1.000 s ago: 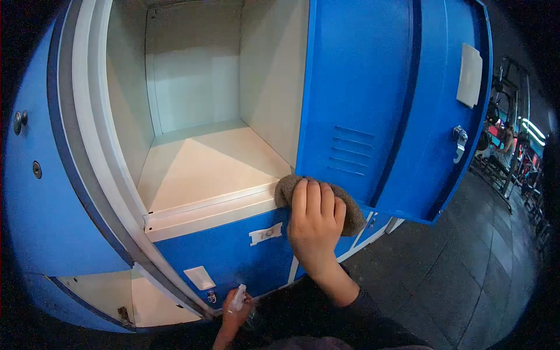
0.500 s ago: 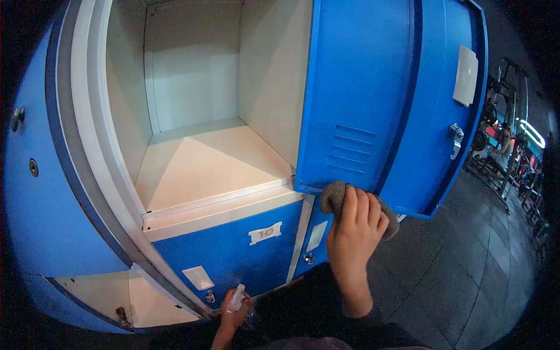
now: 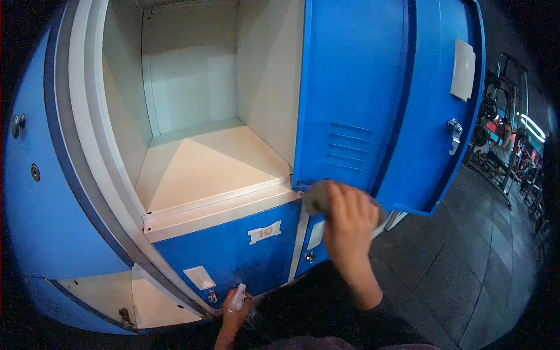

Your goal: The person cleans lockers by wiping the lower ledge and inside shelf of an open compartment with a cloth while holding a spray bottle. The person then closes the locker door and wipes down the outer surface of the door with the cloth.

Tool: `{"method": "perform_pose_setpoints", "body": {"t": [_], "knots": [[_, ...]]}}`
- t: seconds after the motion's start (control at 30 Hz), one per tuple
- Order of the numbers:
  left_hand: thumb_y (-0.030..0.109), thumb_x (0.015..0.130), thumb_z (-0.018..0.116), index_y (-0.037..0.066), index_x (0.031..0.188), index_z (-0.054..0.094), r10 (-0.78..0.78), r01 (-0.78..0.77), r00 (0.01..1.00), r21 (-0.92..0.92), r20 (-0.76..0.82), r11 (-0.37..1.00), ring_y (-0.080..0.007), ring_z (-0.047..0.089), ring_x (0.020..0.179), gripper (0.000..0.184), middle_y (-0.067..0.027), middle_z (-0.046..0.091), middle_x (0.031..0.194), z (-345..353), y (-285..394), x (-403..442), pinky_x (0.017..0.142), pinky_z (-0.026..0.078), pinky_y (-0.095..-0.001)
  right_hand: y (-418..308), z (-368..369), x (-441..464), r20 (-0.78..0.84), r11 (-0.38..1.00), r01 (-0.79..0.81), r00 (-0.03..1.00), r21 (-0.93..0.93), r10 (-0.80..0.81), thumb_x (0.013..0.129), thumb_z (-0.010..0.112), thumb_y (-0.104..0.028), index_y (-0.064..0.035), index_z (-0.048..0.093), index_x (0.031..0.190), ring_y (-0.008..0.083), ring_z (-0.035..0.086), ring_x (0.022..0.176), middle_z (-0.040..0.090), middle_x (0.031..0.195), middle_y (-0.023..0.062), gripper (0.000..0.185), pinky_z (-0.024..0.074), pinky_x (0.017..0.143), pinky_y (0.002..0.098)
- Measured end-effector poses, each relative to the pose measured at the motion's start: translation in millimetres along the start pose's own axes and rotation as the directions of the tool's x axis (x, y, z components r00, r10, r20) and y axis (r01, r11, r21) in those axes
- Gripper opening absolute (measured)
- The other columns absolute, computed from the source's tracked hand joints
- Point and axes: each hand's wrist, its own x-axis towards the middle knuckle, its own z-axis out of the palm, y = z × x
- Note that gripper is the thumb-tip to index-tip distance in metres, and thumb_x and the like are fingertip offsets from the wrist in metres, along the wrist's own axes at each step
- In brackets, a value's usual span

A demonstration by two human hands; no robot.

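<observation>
Clearly, as seen from the head of the person at work, the right hand (image 3: 351,221) is bent over a grey-brown cloth (image 3: 317,199), with its fingers curled down on it and closed enough to keep hold. The cloth lies at the lower left corner of the open blue door (image 3: 356,76), where this door meets the locker frame; hand and cloth are blurred, so I cannot tell exactly which surface the cloth is pressing. On the near side and further left, the left hand (image 3: 232,315) is low, its fingers closed around a small bottle with a white top (image 3: 238,296); the lower part of the bottle is too dark for me to make out. This hand is just in front of a shut lower door (image 3: 227,256), which carries a number plate (image 3: 264,232) marked 10, and close to the right of a small lock (image 3: 212,296). Above this door, the pale compartment (image 3: 216,160) stands open, with light falling across its floor. The open door swings out to the right and has vent slots (image 3: 349,146) and a metal latch (image 3: 454,136). Far on the right, gym equipment (image 3: 496,163) stands on the dark tiled floor (image 3: 437,268).
</observation>
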Motion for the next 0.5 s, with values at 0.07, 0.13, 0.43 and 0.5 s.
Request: {"method": "perform_pose_setpoints", "body": {"t": [0.07, 0.13, 0.43, 0.5], "knots": [[0.017, 0.085, 0.065, -0.001, 0.114, 0.051, 0.017, -0.019, 1.0, -0.09, -0.021, 0.996, -0.017, 0.06, 0.081, 0.036, -0.0087, 0.061, 0.09, -2, -9, 4, 0.075, 0.049, -0.0317, 15, -10, -10, -0.06, 0.99, -0.099, 0.993, 0.103, 0.105, 0.069, 0.059, 0.0, -0.0045, 0.054, 0.119, 0.0284, 0.053, 0.108, 0.057, 0.115, 0.0108, 0.05, 0.0368, 0.086, 0.039], [0.017, 0.085, 0.065, 0.0, 0.111, 0.053, 0.119, -0.121, 0.992, -0.046, -0.05, 0.992, -0.0171, 0.061, 0.082, 0.033, -0.0085, 0.062, 0.09, -3, -26, 6, 0.074, 0.049, -0.0319, 12, -12, -12, -0.075, 0.992, -0.085, 0.993, 0.096, 0.092, 0.068, 0.058, 0.002, -0.0035, 0.053, 0.118, 0.0295, 0.052, 0.109, 0.057, 0.114, 0.0116, 0.051, 0.0354, 0.086, 0.0404], [0.017, 0.084, 0.064, 0.001, 0.101, 0.06, 0.088, -0.05, 0.991, 0.319, -0.104, 0.947, -0.0236, 0.065, 0.088, 0.024, -0.0143, 0.064, 0.096, 7, -2, -7, 0.072, 0.051, -0.0354, -42, 31, 10, -0.13, 0.991, 0.006, 0.991, -0.137, -0.024, 0.076, 0.053, -0.013, -0.0051, 0.056, 0.116, 0.0238, 0.054, 0.105, 0.059, 0.11, 0.008, 0.04, 0.0367, 0.082, 0.0379], [0.015, 0.083, 0.064, 0.001, 0.101, 0.06, -0.064, 0.095, 0.989, 0.243, -0.133, 0.965, -0.0263, 0.065, 0.087, 0.023, -0.0151, 0.064, 0.095, 13, 12, -8, 0.072, 0.051, -0.0363, -44, 31, 16, -0.141, 0.973, 0.034, 0.988, -0.227, -0.067, 0.082, 0.049, -0.021, -0.0096, 0.059, 0.113, 0.0191, 0.056, 0.099, 0.061, 0.106, 0.0031, 0.035, 0.0384, 0.078, 0.034]]}}
